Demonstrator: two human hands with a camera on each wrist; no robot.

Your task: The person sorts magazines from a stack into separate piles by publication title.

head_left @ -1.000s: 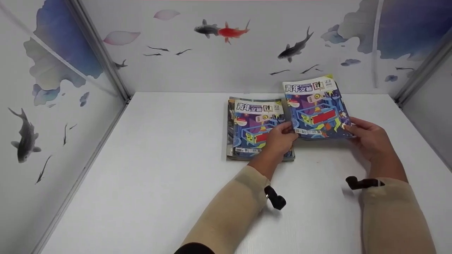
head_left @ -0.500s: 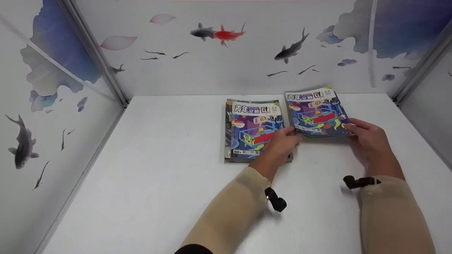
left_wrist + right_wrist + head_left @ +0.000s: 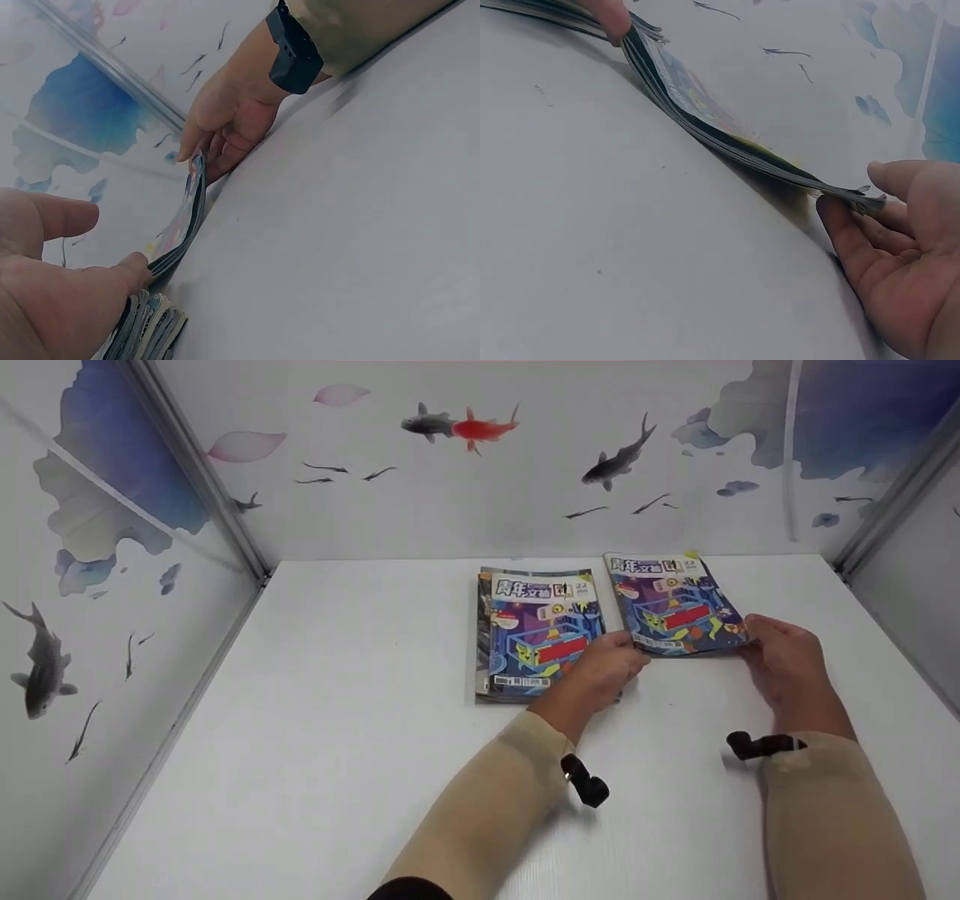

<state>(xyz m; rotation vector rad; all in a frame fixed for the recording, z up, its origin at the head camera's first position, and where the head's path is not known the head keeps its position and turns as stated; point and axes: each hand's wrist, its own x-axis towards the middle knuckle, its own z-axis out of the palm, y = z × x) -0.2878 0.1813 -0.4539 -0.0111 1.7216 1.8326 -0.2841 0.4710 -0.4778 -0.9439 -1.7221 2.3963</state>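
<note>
A thin bunch of magazines (image 3: pixel 667 604) with a purple-blue cartoon cover and a red block on it slants between my hands at the back right. My left hand (image 3: pixel 596 671) holds its near left corner; in the left wrist view one fingertip (image 3: pixel 135 271) presses at the magazines' end while another finger stays apart. At the near right corner, my right hand (image 3: pixel 787 656) grips it, fingers underneath and thumb above, as the right wrist view shows. The bunch sags in its middle. Under my left wrist lies a thicker magazine stack (image 3: pixel 525 622) with the same cover, its near right corner hidden.
The white table (image 3: pixel 337 720) runs back to a printed wall (image 3: pixel 487 502) with painted fish. A metal-framed side wall (image 3: pixel 217 487) stands at left, another at right. Black wrist cameras (image 3: pixel 585 781) sit on both beige sleeves.
The held magazines have come down toward the table, their far edge lowering most. Both hands stay at their corners, the left a little further right. The thicker stack lies still.
</note>
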